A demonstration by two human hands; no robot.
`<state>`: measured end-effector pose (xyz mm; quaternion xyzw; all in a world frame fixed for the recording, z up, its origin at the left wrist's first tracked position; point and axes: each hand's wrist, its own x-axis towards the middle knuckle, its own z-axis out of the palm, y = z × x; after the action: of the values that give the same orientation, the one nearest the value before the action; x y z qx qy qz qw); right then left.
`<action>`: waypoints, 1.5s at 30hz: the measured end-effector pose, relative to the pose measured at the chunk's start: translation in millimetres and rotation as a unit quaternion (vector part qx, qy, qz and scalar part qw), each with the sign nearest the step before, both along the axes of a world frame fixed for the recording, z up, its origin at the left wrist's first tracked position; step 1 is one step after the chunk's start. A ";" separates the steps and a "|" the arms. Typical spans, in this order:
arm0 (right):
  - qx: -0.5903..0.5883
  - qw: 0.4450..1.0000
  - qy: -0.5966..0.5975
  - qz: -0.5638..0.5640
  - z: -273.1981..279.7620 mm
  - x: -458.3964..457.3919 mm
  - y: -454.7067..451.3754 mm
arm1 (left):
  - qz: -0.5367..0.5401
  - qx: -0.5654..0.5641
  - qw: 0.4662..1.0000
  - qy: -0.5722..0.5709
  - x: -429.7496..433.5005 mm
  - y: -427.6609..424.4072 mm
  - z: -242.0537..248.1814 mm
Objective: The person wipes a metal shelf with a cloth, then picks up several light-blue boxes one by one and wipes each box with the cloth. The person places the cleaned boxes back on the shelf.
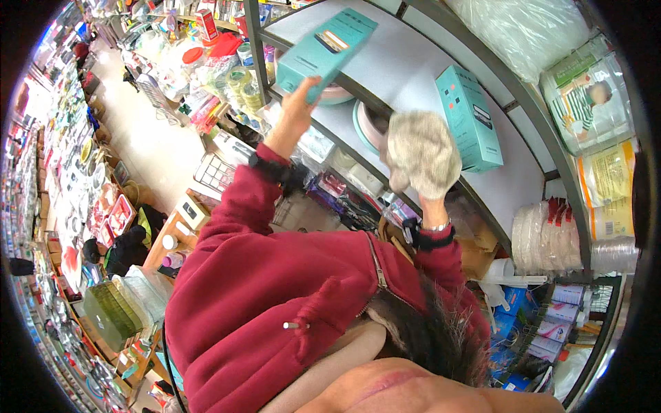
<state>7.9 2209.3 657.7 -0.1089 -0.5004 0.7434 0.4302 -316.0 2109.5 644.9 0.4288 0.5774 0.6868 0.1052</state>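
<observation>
My left hand [294, 113] grips the near end of a long teal cardboard box [328, 49], which is tilted over the left part of a grey-white shelf. A crumpled pale cloth [423, 149] is bunched in my right hand [400, 173], in front of the shelf's dark front edge. Just behind the cloth, a second teal box [470, 118] stands on the shelf. Between my hands lies a round pink and teal item [367, 126], partly hidden by the cloth. Another round pink item [335, 95] shows under the held box.
Right of the shelf boxes are wrapped stacks of round white goods [546, 237]. Dark metal shelf rails [555, 131] curve around the right side. Packaged goods [341, 186] fill a lower level. Tape rolls [240, 82] and bagged items crowd the left, beside an aisle floor [155, 134].
</observation>
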 end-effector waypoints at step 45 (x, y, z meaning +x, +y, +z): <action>0.545 0.716 -0.398 -0.177 68.2 -218.5 173.1 | -0.123 -0.044 0.876 -0.464 88.8 -29.4 39.7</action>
<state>-210.6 2382.4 725.9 -0.2286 -0.9154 0.1404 0.3001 -227.2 2080.1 684.6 0.1235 0.4340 0.7626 0.4635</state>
